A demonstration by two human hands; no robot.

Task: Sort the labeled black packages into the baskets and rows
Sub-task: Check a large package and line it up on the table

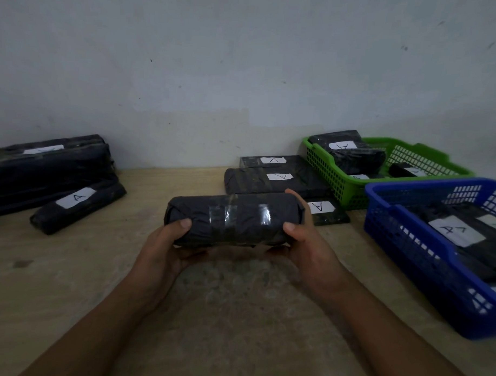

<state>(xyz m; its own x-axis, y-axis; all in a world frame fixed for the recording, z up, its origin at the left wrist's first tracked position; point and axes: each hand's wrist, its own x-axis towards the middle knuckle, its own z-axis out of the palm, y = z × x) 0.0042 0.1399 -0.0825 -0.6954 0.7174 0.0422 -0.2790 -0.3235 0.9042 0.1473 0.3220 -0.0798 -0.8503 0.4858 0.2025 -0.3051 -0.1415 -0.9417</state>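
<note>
Grips taped package [234, 219], centre frame, in curled fingers of left hand [166, 249], right hand [304, 240]; behind, row [269, 185] of three marked "A".

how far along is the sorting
Done: black packages lie in the green plastic basket and blue plastic basket, three labelled ones rowed beside the green. In hand: a taped black package, held at both ends, label hidden. Likely left: the black stack and one labelled package far left.

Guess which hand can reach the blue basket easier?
Probably the right hand: it holds the package end nearest the blue basket. The left hand holds the far end, and would reach across.
</note>
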